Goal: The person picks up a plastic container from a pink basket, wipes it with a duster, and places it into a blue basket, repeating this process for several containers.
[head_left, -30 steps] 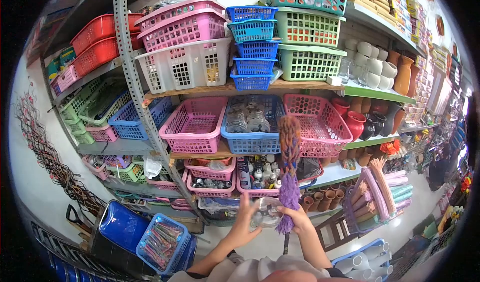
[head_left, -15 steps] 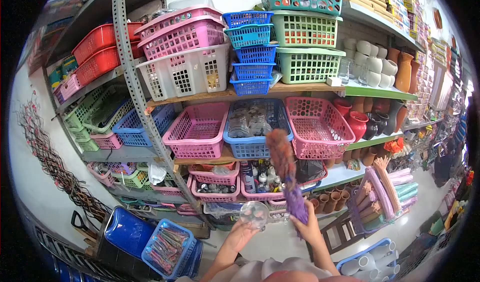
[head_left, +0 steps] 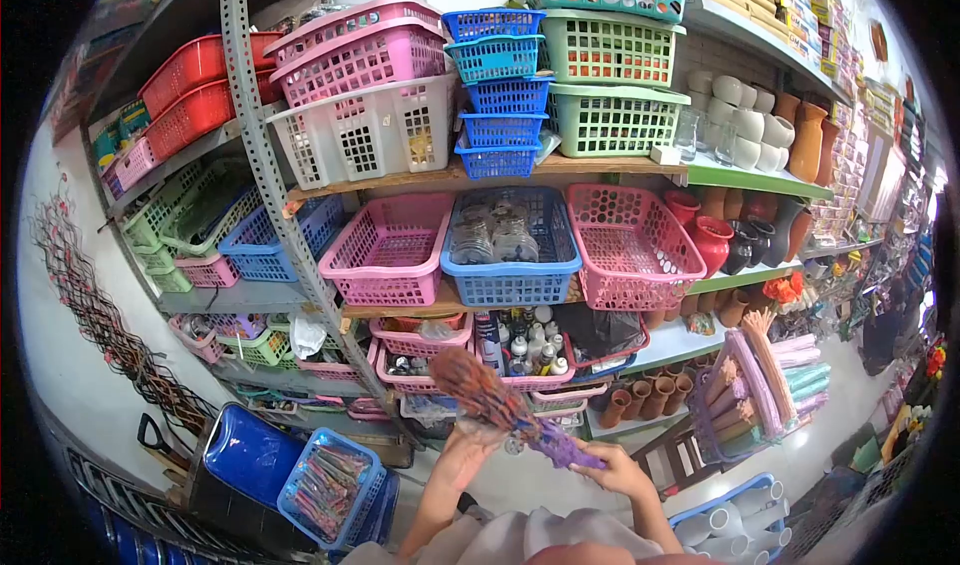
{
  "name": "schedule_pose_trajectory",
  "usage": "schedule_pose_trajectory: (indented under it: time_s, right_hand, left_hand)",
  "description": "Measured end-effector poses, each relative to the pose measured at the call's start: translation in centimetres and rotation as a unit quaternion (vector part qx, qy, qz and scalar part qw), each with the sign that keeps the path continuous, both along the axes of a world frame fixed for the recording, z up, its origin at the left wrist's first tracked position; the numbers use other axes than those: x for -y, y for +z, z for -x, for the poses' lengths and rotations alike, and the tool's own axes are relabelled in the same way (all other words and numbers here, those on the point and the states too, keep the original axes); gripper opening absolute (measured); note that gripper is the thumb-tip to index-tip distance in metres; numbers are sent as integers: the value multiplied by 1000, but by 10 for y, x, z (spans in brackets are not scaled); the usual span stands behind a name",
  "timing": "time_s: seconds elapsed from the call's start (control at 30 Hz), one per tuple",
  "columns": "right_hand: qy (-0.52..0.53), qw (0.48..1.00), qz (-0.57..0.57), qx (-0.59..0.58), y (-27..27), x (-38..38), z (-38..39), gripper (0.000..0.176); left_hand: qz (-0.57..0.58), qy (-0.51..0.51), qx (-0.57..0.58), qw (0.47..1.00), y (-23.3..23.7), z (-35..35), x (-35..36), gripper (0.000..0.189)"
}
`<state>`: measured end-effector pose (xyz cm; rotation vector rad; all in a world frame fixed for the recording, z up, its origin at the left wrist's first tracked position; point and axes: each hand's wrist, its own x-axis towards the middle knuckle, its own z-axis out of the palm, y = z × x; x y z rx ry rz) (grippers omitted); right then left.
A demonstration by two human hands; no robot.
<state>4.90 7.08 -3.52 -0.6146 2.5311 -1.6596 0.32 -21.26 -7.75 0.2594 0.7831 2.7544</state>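
Note:
My right hand (head_left: 618, 470) is closed around the purple end of a fluffy duster (head_left: 490, 400), whose shaggy reddish-brown and multicoloured head points up and to the left. That head lies over the fingers of my left hand (head_left: 462, 460). A clear, round, dish-like piece (head_left: 482, 431) shows only in part there, mostly hidden behind the duster, with my left hand gripping it. In front of me on the shelf, a blue basket (head_left: 512, 283) contains stacks of clear round pieces.
Pink baskets (head_left: 385, 255) flank the blue one. Below are trays with small bottles (head_left: 535, 347). A blue basket of wrapped items (head_left: 330, 487) stands low at left. At right are a purple basket of rolls (head_left: 742, 430) and a blue basket of white cups (head_left: 730, 525).
The duster has swung down and left, from nearly upright to a slant across my left hand. It now covers most of the clear round piece.

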Motion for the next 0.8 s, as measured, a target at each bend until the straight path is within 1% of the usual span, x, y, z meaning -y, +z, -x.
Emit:
schedule_pose_trajectory:
  time_s: [0.03, 0.07, 0.1, 0.13, 0.2, 0.23, 0.27, 0.3, 0.33, 0.37, 0.4, 0.47, 0.5, 0.53, 0.6, 0.63, 0.67, 0.73, 0.77, 0.8]
  right_hand:
    - [36, 999, -9, 24, -10, -6, 1, 35]
    - [71, 996, -19, 46, -7, -8, 1, 32]
    - [72, 995, 44, 54, 0, -9, -3, 28]
    - [70, 995, 38, 52, 4, -8, -4, 28]
    - [-80, 994, -7, 76, 8, -5, -7, 29]
    - [-92, 971, -41, 216, 24, -2, -11, 30]
    - [-95, 971, -47, 216, 17, -8, -11, 30]
    - [-33, 983, -23, 181, 0, -14, -12, 31]
    - [30, 989, 3, 146, -10, -17, -11, 31]
    - [16, 997, 38, 68, -17, -16, -10, 31]
    - [15, 997, 36, 67, -14, -10, -9, 31]
    - [-77, 994, 6, 83, -6, -2, -11, 30]
    - [-28, 995, -21, 97, -18, -5, -7, 31]
    - [-28, 995, -22, 98, -18, -4, -5, 31]
    - [8, 999, -12, 47, -15, 2, 0, 32]
    - [-27, 998, -62, -11, -16, 6, 8, 32]
    - [-28, 998, -60, -8, -14, 10, 11, 32]
    - [-44, 994, -64, 73, -9, 18, 19, 34]
    - [25, 998, -51, -3, -19, 13, 27, 35]
    - [23, 998, -51, -4, -15, 11, 31, 35]
  left_hand:
    - [-2, -1, 1, 1000, -8, 3, 4, 50]
    - [7, -16, -4, 1000, -18, 8, 9, 52]
    - [14, -30, -11, 999, -28, 14, 11, 55]
    - [8, -31, -13, 999, -19, 13, 8, 55]
    - [32, 9, -20, 999, 0, 8, 2, 55]
    - [41, 22, -21, 999, 4, 9, -2, 55]
    - [35, 20, -21, 999, -2, 10, -1, 55]
    - [23, 11, 3, 1000, -10, 13, 2, 54]
    - [14, 1, 27, 1000, -5, 14, 1, 54]
    - [46, -12, -2, 999, 2, 13, 0, 53]
    - [44, -12, -3, 999, 5, 13, -1, 53]
    - [12, -21, -2, 1000, 6, 11, -2, 51]
    - [6, -36, 4, 999, -11, 17, 2, 52]
    - [5, -36, 5, 999, -15, 23, 6, 52]
    - [18, -70, 65, 995, -14, 30, 12, 54]
    - [77, -48, 52, 994, -12, 29, 14, 48]
    - [79, -49, 54, 994, -9, 31, 16, 48]
    - [64, -43, 49, 996, -1, 38, 17, 49]
    - [64, -44, 47, 996, -1, 44, 20, 49]
    - [71, -45, 36, 996, 0, 51, 23, 47]
